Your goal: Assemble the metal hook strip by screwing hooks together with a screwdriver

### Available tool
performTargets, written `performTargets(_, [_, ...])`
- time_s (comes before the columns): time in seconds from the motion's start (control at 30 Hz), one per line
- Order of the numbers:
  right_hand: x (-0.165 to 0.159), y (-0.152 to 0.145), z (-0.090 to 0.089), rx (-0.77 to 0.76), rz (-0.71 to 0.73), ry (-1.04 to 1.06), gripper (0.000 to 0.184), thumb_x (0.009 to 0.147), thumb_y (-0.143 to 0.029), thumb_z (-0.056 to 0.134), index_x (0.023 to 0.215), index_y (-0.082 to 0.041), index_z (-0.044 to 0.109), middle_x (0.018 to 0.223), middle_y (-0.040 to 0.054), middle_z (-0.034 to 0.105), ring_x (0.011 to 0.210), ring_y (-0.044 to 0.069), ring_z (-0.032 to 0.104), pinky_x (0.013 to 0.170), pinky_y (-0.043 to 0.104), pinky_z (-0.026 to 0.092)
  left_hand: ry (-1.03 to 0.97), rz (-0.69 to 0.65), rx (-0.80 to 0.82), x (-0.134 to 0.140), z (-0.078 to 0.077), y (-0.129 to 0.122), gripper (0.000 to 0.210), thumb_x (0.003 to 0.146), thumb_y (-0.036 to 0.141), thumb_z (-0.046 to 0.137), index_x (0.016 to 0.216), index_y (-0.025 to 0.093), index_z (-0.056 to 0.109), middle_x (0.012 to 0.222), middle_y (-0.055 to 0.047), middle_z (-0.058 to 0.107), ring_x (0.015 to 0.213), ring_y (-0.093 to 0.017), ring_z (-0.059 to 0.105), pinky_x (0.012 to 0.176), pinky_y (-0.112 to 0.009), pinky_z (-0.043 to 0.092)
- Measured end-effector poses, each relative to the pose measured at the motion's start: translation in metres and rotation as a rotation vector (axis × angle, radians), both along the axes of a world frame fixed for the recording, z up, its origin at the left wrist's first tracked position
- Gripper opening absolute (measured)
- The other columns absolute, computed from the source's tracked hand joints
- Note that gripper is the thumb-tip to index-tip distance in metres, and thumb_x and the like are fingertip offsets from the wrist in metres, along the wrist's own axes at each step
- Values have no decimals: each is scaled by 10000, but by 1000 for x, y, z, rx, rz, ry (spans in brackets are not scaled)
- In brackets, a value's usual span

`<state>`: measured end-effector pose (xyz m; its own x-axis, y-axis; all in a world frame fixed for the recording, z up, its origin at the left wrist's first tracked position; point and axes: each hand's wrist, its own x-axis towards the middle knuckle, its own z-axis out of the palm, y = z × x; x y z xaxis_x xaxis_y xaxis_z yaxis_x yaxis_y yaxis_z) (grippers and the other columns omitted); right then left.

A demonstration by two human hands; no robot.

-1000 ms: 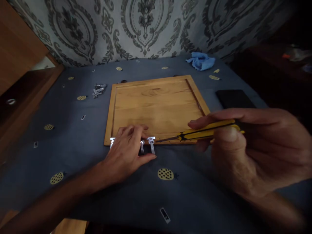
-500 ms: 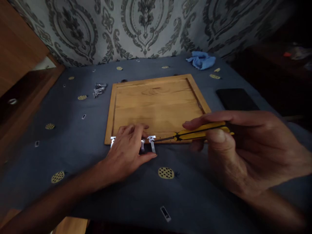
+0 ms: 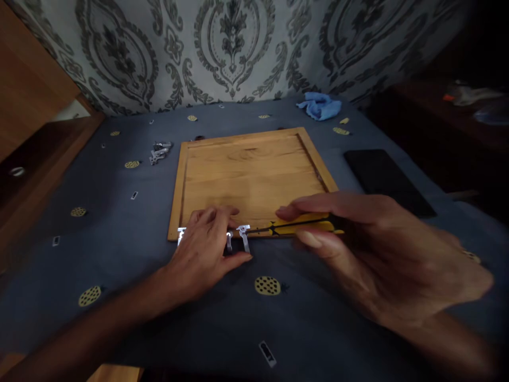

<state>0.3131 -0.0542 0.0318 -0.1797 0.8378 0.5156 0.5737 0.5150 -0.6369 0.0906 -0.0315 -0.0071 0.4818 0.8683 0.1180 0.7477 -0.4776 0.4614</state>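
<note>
My right hand (image 3: pixel 382 249) grips a yellow-and-black screwdriver (image 3: pixel 302 224) between thumb and fingers. Its shaft points left, and the tip meets a small T-shaped metal hinge (image 3: pixel 244 237) on the near edge of a wooden panel (image 3: pixel 246 175). My left hand (image 3: pixel 202 241) lies over that edge with bent fingers. Its thumb presses the hinge's lower end, while the palm partly hides another metal hinge (image 3: pixel 229 240). Left of the hand, a further metal piece (image 3: pixel 181 233) shows at the panel's corner.
Several loose metal pieces (image 3: pixel 159 153) lie left of the panel on the dark blue cloth (image 3: pixel 159 329). A black flat phone-like object (image 3: pixel 387 180) rests at right. Behind it is a crumpled blue cloth (image 3: pixel 320 106). A patterned curtain or wall (image 3: pixel 234 48) rises at the back.
My right hand and the screwdriver have shifted left, and the handle is less tilted. The left hand stays over the hinges. The whole view has moved slightly.
</note>
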Motion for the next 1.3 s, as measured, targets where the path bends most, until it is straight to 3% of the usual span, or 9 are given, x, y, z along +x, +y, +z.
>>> performTargets(0.17, [-12, 8, 22, 45, 85, -54, 142, 995, -354, 618, 1090, -278, 693, 972, 11, 796, 754, 171, 760, 715, 285, 630, -10, -3, 2, 0, 0, 1, 606, 778, 321, 865, 1261, 209, 517, 1151, -83, 714, 1109, -341, 651, 927, -504, 515])
performTargets(0.37, [-14, 21, 36, -133, 202, 39, 217, 981, -277, 619, 1181, -217, 679, 932, 15, 765, 601, 120, 692, 472, 250, 512, -8, 8, -2, 1, -1, 1, 532, 753, 329, 883, 1156, 226, 552, 1156, -79, 713, 1101, -349, 648, 927, -522, 509])
performTargets(0.43, [-16, 27, 35, -145, 219, 65, 209, 976, -252, 626, 1173, -202, 673, 918, 4, 744, 643, 112, 695, 515, 237, 524, -10, -6, 7, 1, -2, 1, 494, 764, 312, 872, 1141, 225, 565, 1158, -79, 711, 1096, -342, 651, 930, -522, 505])
performTargets(0.57, [-20, 34, 29, -10, 190, 45, 126, 959, -308, 672, 1035, -207, 668, 882, -8, 714, 716, 126, 681, 655, 266, 534, -24, -13, 14, -1, -2, 1, 471, 781, 299, 854, 1144, 226, 563, 1136, -72, 715, 1082, -330, 656, 926, -517, 501])
performTargets(0.67, [-22, 35, 24, 10, 163, 53, 164, 932, -352, 714, 904, -217, 626, 807, -27, 678, 613, 104, 608, 604, 260, 498, -34, -12, 21, -2, -3, 0, 494, 791, 310, 846, 1174, 228, 544, 1141, -72, 715, 1075, -323, 656, 905, -502, 506])
performTargets(0.8, [-22, 35, 21, -83, 169, 179, 238, 897, -386, 750, 841, -225, 586, 758, -45, 605, 578, 87, 554, 526, 231, 465, -32, -14, 44, -3, -4, -1, 532, 798, 320, 846, 1209, 227, 523, 1142, -65, 711, 1054, -307, 654, 888, -474, 508])
performTargets(1.0, [-13, 32, 27, -315, 291, 271, 227, 928, -300, 693, 1146, -234, 695, 861, -14, 680, 645, 103, 631, 510, 206, 511, -15, -11, 6, 0, 0, 0, 465, 792, 299, 850, 1151, 226, 563, 1140, -60, 704, 1072, -310, 647, 920, -479, 492])
performTargets(1.1, [-11, 30, 29, -372, 260, 355, 152, 892, -326, 744, 999, -223, 710, 826, -23, 687, 577, 86, 626, 521, 210, 542, -11, -3, 2, 1, 2, 0, 455, 779, 287, 862, 1124, 232, 571, 1137, -55, 704, 1074, -307, 645, 932, -478, 489])
performTargets(1.3, [-18, 32, 23, -339, 241, 386, 311, 821, -453, 811, 782, -215, 614, 755, -33, 639, 511, 69, 563, 448, 200, 495, -42, -12, 13, -1, -1, 0, 533, 790, 283, 849, 1215, 222, 533, 1146, -65, 708, 1076, -312, 650, 914, -482, 500])
